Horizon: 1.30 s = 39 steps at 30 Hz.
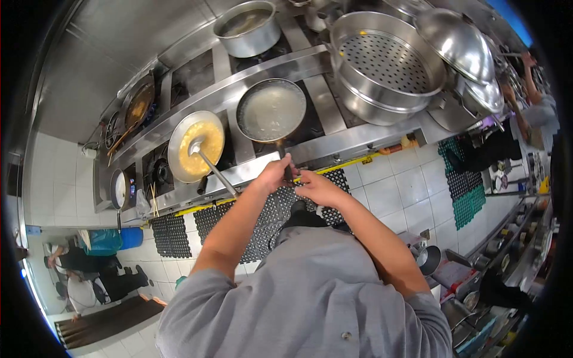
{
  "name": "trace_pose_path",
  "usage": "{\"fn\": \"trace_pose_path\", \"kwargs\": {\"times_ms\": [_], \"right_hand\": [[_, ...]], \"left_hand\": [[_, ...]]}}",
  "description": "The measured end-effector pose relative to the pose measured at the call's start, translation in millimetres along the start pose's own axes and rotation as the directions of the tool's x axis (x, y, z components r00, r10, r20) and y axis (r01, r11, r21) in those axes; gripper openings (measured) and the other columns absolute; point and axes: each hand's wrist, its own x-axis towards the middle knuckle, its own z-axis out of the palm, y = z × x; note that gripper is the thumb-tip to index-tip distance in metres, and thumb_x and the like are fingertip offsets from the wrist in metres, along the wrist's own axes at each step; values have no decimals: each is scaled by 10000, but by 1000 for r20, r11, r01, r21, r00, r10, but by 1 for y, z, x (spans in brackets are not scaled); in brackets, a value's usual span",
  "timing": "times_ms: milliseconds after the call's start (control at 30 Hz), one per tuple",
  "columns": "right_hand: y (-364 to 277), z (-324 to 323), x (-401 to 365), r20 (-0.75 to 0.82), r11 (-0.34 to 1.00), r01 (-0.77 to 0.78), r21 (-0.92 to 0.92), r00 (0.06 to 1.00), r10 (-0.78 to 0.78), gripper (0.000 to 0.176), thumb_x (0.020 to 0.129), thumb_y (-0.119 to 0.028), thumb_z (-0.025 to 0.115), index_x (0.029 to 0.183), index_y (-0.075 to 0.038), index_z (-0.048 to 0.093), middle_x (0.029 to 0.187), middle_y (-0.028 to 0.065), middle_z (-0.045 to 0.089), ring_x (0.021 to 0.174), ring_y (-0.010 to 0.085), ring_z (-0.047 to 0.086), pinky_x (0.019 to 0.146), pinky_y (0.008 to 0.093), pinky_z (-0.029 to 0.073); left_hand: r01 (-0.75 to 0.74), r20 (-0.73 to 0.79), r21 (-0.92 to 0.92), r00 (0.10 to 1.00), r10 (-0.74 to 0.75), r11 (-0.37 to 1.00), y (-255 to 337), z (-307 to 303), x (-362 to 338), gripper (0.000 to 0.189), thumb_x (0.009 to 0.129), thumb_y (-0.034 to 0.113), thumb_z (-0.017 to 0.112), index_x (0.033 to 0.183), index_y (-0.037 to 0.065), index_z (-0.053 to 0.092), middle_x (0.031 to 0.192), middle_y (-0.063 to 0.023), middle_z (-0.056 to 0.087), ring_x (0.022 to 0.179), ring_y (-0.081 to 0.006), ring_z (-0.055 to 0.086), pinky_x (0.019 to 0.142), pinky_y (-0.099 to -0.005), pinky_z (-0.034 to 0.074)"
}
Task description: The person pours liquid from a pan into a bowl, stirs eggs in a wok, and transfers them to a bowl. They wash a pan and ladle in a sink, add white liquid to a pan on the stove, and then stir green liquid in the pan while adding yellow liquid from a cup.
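Observation:
A dark pan (271,111) with whitish, cloudy liquid sits on the stove, its handle pointing toward me. My left hand (275,174) is closed around the pan's dark handle. My right hand (316,187) is beside the handle's end, its fingers bent; whether they hold anything is too small to tell. Left of this pan, a light-coloured wok (175,149) holds a yellow, egg-like mixture. A metal ladle (210,162) rests in it, bowl in the mixture and handle slanting toward the stove's front edge.
A large perforated steamer (388,59) and domed lids (456,45) stand at the right. Behind is a pot (247,30) of liquid. A small pan (120,190) and dark wok (139,102) are at left. Other people stand far left and far right; black mats (172,235) cover floor parts.

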Motion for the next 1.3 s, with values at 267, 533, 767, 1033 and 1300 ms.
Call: {"fn": "trace_pose_path", "kwargs": {"times_ms": [267, 533, 767, 1033, 1300], "right_hand": [[2, 71, 84, -49, 838, -395, 377, 895, 444, 296, 962, -127, 598, 1207, 39, 613, 834, 89, 656, 627, 153, 608, 509, 299, 446], [8, 77, 76, -156, 887, -272, 373, 924, 349, 489, 991, -130, 604, 1464, -21, 543, 800, 26, 641, 536, 87, 538, 458, 276, 413], [1, 70, 69, -161, 925, -208, 318, 950, 269, 467, 1021, -117, 557, 1482, -44, 530, 770, 18, 633, 519, 87, 543, 459, 272, 435], [-2, 58, 60, -182, 949, -171, 264, 957, 224, 468, 1015, -105, 555, 1479, -53, 531, 774, 28, 635, 522, 89, 545, 457, 281, 433], [-79, 35, 35, -189, 919, -204, 336, 942, 278, 422, 1050, -143, 579, 1460, -52, 543, 788, -13, 610, 549, 53, 499, 460, 251, 378]], "left_hand": [[-6, 160, -168, 987, 33, 986, -10, -17, 16, 321, 1000, 291, 714, 1129, 9, 631, 997, -116, 712, 882, -218, 702, 722, -411, 575], [-228, 87, -212, 964, 251, 950, -29, -8, 26, 264, 962, 157, 746, 1154, 23, 623, 1022, -70, 704, 901, -178, 678, 769, -364, 562], [-280, 78, -136, 953, 292, 950, -28, -2, 13, 225, 984, 161, 732, 1134, 19, 643, 998, -51, 699, 856, -145, 669, 734, -300, 550], [-334, 75, -150, 935, 348, 930, -22, 16, 3, 247, 997, 173, 724, 1164, 9, 644, 1027, -61, 714, 881, -139, 680, 752, -297, 559], [-369, 54, -179, 922, 383, 912, 20, 49, -53, 170, 984, 153, 721, 1055, 37, 620, 876, -38, 659, 723, -118, 634, 616, -299, 526]]}}
